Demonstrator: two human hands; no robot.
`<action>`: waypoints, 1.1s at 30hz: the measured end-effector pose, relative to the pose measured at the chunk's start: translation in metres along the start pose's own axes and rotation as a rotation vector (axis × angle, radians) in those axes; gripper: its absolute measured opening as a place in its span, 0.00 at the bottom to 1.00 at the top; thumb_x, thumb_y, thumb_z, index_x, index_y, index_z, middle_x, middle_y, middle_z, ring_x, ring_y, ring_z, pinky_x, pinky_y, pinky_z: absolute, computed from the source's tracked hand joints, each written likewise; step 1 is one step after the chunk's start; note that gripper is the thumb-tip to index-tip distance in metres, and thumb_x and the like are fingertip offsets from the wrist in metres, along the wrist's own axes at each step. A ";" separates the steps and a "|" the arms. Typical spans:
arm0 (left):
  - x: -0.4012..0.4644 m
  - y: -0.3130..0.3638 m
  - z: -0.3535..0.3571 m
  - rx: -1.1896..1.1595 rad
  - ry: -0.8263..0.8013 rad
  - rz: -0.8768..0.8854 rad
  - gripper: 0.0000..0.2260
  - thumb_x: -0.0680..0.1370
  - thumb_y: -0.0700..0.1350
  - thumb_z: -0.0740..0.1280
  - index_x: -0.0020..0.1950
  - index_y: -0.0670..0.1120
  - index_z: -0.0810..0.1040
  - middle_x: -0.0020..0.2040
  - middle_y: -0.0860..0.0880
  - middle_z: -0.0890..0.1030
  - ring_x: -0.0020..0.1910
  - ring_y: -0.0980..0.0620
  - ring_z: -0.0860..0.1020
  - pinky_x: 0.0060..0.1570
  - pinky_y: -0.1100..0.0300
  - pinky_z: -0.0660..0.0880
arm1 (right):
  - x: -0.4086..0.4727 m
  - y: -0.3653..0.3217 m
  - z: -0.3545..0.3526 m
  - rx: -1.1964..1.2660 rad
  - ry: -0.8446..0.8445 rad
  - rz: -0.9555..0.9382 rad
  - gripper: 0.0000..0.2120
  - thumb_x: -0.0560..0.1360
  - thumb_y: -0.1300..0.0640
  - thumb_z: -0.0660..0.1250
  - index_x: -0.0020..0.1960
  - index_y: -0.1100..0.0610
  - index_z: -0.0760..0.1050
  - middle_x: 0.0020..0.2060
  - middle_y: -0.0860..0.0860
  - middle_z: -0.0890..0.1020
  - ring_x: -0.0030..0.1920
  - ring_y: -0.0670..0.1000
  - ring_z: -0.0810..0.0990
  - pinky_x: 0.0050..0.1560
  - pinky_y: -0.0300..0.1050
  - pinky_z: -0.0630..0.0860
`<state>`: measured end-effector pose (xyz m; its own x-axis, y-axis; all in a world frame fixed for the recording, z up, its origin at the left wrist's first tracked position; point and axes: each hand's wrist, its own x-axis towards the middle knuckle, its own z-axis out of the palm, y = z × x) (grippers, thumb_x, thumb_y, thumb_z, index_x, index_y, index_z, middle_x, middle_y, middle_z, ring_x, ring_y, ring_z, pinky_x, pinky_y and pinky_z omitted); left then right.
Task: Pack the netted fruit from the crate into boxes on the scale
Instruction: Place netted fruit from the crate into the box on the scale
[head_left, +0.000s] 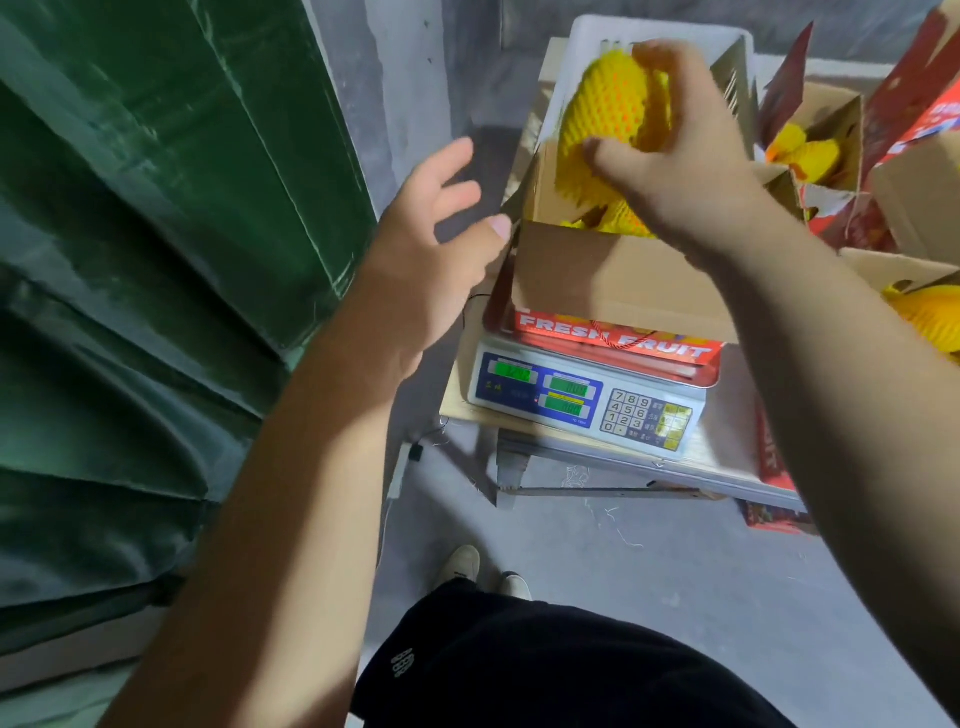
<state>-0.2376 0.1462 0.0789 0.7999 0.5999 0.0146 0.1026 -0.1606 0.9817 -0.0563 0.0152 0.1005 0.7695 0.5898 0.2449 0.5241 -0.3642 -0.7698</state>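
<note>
**Netted fruit held over the box on the scale**

In the head view, your right hand (670, 150) gripped a yellow netted fruit (610, 111), with the fingers curled round it from above. You held it just over the open cardboard box (613, 275), and it looked blurred. Inside the box, under your hand, more fruit in yellow net (621, 221) was already lying.

The box stood on the scale (582, 395), whose green displays were lit; I could not read the numbers. The red side of the box showed the words "FRESH FRUIT".

Your left hand (436, 249) was released, with fingers spread and holding nothing, just beside the left edge of the box.

Behind the box was the white crate (587, 36). At the right, other open boxes (831, 130) held yellow netted fruit too. At the left hung a green curtain (156, 234).
</note>
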 end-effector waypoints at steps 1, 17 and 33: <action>-0.003 -0.003 -0.002 -0.008 0.015 -0.032 0.27 0.82 0.46 0.69 0.80 0.55 0.67 0.73 0.51 0.75 0.65 0.52 0.81 0.65 0.51 0.80 | 0.007 0.007 -0.002 -0.167 -0.106 0.032 0.39 0.77 0.49 0.74 0.81 0.50 0.58 0.76 0.57 0.67 0.72 0.58 0.72 0.73 0.56 0.72; 0.002 -0.017 -0.016 0.061 0.003 -0.049 0.14 0.84 0.44 0.67 0.69 0.53 0.78 0.60 0.58 0.83 0.57 0.60 0.83 0.64 0.57 0.79 | -0.001 0.003 0.006 -0.450 -0.420 -0.121 0.32 0.81 0.47 0.69 0.80 0.54 0.63 0.78 0.52 0.69 0.76 0.55 0.68 0.74 0.47 0.65; 0.076 -0.011 -0.008 0.070 -0.199 0.016 0.10 0.81 0.49 0.68 0.60 0.62 0.80 0.58 0.60 0.84 0.54 0.64 0.82 0.58 0.59 0.78 | 0.020 -0.016 0.036 -0.349 -0.347 -0.086 0.26 0.81 0.49 0.69 0.76 0.55 0.70 0.72 0.53 0.77 0.71 0.54 0.74 0.69 0.46 0.70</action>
<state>-0.1827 0.1999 0.0704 0.9019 0.4316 -0.0148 0.1246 -0.2272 0.9658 -0.0626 0.0588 0.0964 0.5821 0.8120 0.0425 0.7172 -0.4881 -0.4974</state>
